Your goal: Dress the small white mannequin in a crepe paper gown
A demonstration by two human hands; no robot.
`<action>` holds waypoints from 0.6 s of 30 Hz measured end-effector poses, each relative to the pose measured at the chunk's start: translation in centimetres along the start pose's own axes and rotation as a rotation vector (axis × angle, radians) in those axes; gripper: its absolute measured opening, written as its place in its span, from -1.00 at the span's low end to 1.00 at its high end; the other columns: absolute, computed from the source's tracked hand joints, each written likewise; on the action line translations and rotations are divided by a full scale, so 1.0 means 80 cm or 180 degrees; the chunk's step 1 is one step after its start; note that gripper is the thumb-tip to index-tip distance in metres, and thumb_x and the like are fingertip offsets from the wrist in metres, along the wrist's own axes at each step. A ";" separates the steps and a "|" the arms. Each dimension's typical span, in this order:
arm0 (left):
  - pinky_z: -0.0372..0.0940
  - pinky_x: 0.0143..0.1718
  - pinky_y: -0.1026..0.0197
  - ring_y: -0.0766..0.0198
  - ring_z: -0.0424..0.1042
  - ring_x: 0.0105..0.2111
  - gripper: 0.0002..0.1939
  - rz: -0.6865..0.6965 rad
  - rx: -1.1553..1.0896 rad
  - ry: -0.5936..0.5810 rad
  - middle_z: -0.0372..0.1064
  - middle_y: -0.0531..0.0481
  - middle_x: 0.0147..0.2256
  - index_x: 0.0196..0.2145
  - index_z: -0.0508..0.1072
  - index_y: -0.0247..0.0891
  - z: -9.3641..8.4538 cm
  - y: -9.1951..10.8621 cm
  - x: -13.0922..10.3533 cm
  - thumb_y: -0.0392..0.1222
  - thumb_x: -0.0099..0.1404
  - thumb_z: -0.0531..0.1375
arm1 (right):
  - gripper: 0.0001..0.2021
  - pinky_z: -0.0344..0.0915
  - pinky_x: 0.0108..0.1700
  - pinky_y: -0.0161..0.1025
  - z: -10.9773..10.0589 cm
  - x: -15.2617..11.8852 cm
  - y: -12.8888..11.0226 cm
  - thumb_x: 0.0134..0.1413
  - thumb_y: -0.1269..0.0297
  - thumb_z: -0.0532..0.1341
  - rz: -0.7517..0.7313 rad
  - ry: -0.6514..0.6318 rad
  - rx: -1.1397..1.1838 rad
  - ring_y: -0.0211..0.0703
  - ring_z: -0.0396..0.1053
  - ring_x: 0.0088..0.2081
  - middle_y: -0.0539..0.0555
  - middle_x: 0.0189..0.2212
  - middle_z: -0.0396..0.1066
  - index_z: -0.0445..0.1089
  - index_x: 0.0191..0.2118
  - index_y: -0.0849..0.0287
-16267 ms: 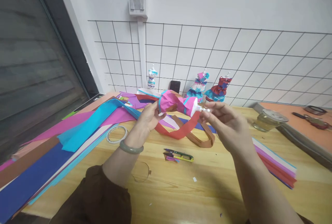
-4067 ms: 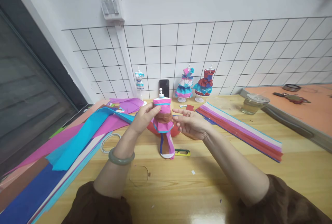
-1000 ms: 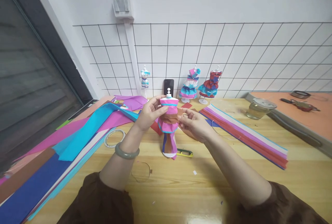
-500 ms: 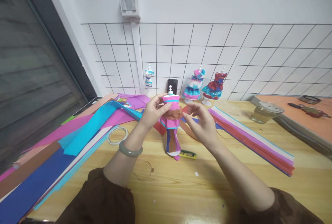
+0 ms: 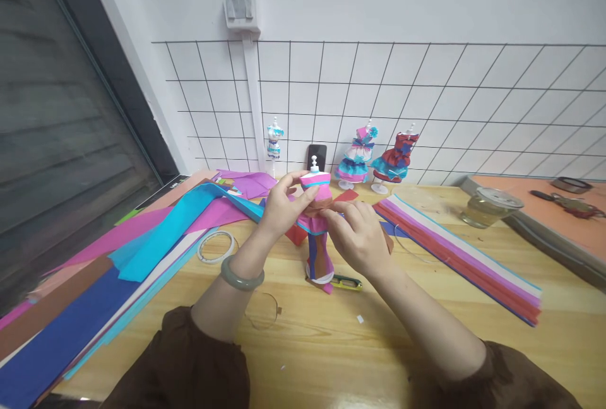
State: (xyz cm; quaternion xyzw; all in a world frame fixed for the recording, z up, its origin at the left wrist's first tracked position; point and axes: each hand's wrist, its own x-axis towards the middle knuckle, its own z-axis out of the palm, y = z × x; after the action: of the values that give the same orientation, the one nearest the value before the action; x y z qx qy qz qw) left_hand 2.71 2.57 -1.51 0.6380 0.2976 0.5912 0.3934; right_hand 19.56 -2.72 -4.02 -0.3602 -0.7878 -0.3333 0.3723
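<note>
A small dress form (image 5: 317, 183) stands upright at the centre of the wooden table, dressed in pink paper with blue edging. A brown paper band (image 5: 314, 207) goes round its waist. From the left, my left hand (image 5: 287, 202) grips the form's upper body between thumb and fingers. My right hand (image 5: 356, 232) is closed at the right side of the waist, its fingertips on the brown band. Below the pink skirt (image 5: 313, 225), blue, brown and pink strips hang down to the white base (image 5: 320, 278).
Long coloured paper strips (image 5: 165, 232) cover the left side, beside a tape roll (image 5: 216, 247). More strips (image 5: 464, 257) lie right. A yellow-green cutter (image 5: 348, 282) is near the base. Behind stand dressed forms (image 5: 355, 160) and a phone (image 5: 317, 156); a cup (image 5: 490, 208) sits right.
My right hand has moved left and in against the waist, and its fingers have closed on the brown band. My left hand keeps its grip. The view has shifted slightly.
</note>
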 end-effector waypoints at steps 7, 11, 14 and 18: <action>0.21 0.06 0.02 0.08 0.35 0.01 -0.60 0.0019 0.0242 0.0082 0.41 -0.10 -0.06 -0.07 0.41 -0.20 0.002 0.002 -0.001 -0.05 0.14 0.27 | -0.83 0.10 -0.27 -0.16 0.007 -0.004 0.000 0.12 0.47 0.17 0.0004 0.0304 -0.0228 -0.09 0.26 -0.27 0.15 -0.25 0.43 0.34 -0.16 0.15; 0.22 0.05 0.05 0.10 0.36 -0.01 -0.61 0.0072 0.0139 0.0080 0.42 -0.09 -0.08 -0.10 0.43 -0.20 0.002 0.000 -0.001 -0.06 0.12 0.29 | -0.85 0.11 -0.25 -0.14 0.008 -0.005 0.001 0.12 0.47 0.17 0.0077 0.0286 -0.0149 -0.08 0.26 -0.24 0.13 -0.27 0.45 0.36 -0.19 0.13; 0.21 0.06 0.05 0.10 0.36 -0.01 -0.62 0.0080 0.0083 0.0063 0.42 -0.09 -0.08 -0.11 0.43 -0.20 0.002 -0.001 -0.001 -0.07 0.11 0.30 | -0.86 0.12 -0.24 -0.14 0.006 -0.005 0.002 0.12 0.47 0.17 0.0058 0.0301 -0.0036 -0.08 0.27 -0.24 0.11 -0.28 0.47 0.37 -0.21 0.13; 0.19 0.07 0.03 0.10 0.35 0.00 -0.61 0.0095 0.0097 0.0045 0.41 -0.11 -0.06 -0.10 0.42 -0.22 -0.001 -0.003 0.000 -0.07 0.12 0.29 | -0.85 0.15 -0.22 -0.14 0.005 -0.005 0.002 0.13 0.49 0.16 -0.0028 0.0295 0.0136 -0.08 0.27 -0.21 0.11 -0.29 0.47 0.39 -0.21 0.15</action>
State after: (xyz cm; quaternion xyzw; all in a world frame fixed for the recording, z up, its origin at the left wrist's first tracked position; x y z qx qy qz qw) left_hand 2.68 2.69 -1.69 0.6441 0.2999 0.5969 0.3727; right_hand 19.73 -2.48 -4.50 -0.3328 -0.7782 -0.3343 0.4145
